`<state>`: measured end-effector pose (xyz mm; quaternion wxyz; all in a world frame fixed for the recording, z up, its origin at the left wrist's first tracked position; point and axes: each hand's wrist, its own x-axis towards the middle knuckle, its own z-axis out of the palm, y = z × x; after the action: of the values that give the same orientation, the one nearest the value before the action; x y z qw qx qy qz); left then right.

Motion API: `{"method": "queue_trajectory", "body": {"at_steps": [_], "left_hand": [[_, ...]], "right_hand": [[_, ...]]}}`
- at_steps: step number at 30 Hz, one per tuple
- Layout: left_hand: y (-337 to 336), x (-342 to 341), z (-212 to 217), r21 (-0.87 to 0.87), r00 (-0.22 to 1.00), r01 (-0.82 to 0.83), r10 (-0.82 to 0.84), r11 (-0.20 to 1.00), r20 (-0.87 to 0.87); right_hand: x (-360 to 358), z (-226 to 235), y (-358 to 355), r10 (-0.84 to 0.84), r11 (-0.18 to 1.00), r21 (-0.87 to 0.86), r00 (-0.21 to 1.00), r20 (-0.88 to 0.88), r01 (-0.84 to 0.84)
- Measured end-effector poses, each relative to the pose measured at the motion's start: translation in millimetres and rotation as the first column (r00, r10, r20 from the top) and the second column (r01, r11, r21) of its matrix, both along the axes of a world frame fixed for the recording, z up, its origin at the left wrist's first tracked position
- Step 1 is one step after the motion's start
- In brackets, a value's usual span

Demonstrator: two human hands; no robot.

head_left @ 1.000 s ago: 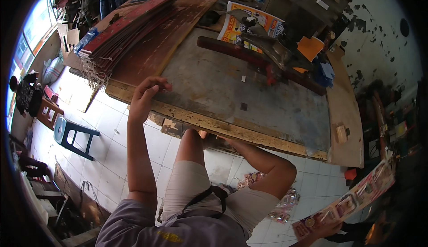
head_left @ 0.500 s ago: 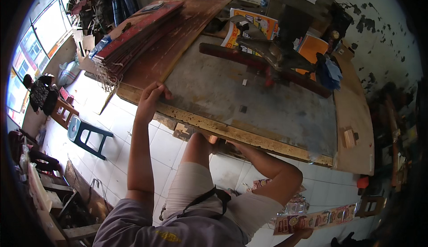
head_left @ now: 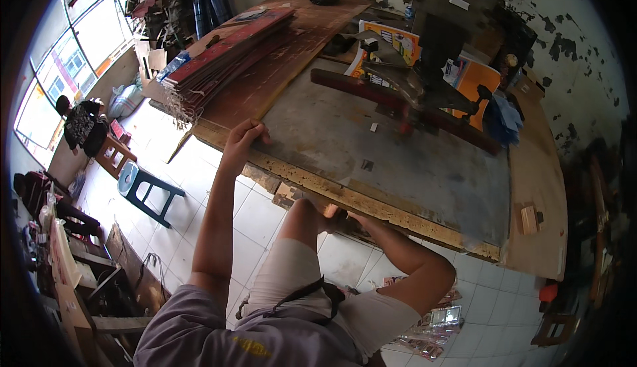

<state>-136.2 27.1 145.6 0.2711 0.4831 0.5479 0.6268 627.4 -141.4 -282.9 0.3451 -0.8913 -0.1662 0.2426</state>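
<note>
My left hand (head_left: 246,143) rests at the front edge of the worktable, with its fingers curled in. What lies inside the fingers, if anything, is hidden. Under it, the brown board (head_left: 282,68) meets a grey, stained flat plate (head_left: 332,131). Across the plate runs a long dark red bar (head_left: 352,87) with metal brackets on it. My right hand is out of view. Beside my bent right leg, shiny printed plastic packaging sheets (head_left: 434,332) lie low on the tiled floor.
A stack of red boards (head_left: 229,45) with frayed strings lies back left. A small wooden block (head_left: 529,220) sits on the table's right side. At left are a blue-green stool (head_left: 146,191) and a person (head_left: 85,127) seated by the window. Printed papers (head_left: 391,39) stand behind the bar.
My right hand and the long printed strip it held at the lower right have gone out of view. My left hand stays at the table edge. The whole view has shifted slightly.
</note>
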Motion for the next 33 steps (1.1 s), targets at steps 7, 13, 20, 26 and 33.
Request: {"method": "queue_trajectory", "body": {"at_steps": [7, 13, 20, 26, 33], "left_hand": [[0.1, -35.7, 10.8, 0.014, 0.958, -0.231, 0.23, 0.973, -0.169], [-12.1, -148.2, 65.5, 0.363, 0.364, -0.673, 0.716, 0.644, -0.596], [-76.5, -255.1, 85.3, 0.337, 0.055, -0.671, 0.497, 0.66, -0.866], [-58.7, -243.0, 104.3, 0.173, 0.266, -0.627, 0.418, 0.759, -0.869], [-65.9, -259.8, 116.6, 0.14, 0.266, -0.589, 0.354, 0.796, -0.897]], "right_hand": [[-20.0, -15.4, 0.9, 0.303, 0.952, -0.098, 0.935, 0.186, -0.29], [3.1, -2.1, 27.2, 0.274, 0.908, 0.133, 0.804, 0.528, -0.397], [-63.6, 203.4, 130.7, -0.074, 0.796, 0.473, 0.715, 0.695, -0.378], [-148.5, 301.6, 159.1, -0.1, 0.515, 0.58, 0.627, 0.773, -0.632], [-241.5, 342.2, 140.7, 0.15, 0.34, 0.409, 0.478, 0.866, -0.847]]}}
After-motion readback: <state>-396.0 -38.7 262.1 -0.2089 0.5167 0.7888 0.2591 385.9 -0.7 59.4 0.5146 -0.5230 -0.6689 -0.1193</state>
